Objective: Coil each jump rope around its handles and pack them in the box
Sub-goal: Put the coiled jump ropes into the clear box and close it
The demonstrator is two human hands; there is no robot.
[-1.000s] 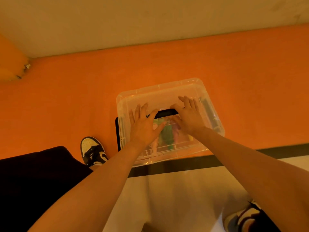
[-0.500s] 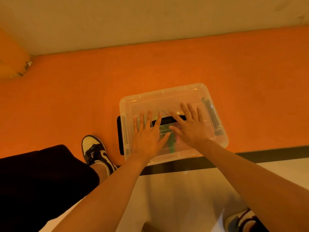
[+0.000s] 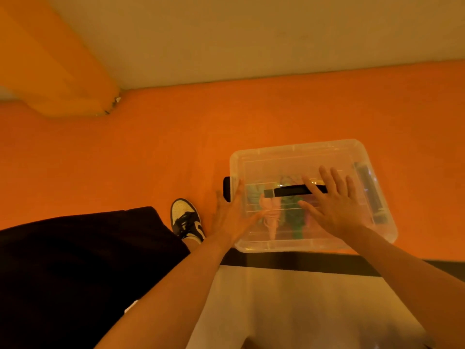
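Observation:
A clear plastic box (image 3: 297, 152) with its clear lid on sits on the orange floor. Through the lid show coiled jump ropes, one pink (image 3: 270, 217) and one green (image 3: 293, 220). A black carry handle (image 3: 292, 190) lies across the lid's middle. My right hand (image 3: 334, 205) lies flat on the lid with spread fingers, its fingertips over the handle's right end. My left hand (image 3: 231, 217) is at the box's left edge, fingers straight, beside a black side latch (image 3: 226, 188). A dark latch (image 3: 370, 187) runs along the right side.
My black-and-white shoe (image 3: 187, 220) stands just left of the box. A black line (image 3: 302, 260) borders the orange floor, with cream floor nearer me. A dark garment (image 3: 75, 268) covers the lower left. A cream wall runs along the far edge.
My left hand slid off the lid's middle to the box's left edge. My right hand stayed flat on the lid. The view shifted, so the box sits further right.

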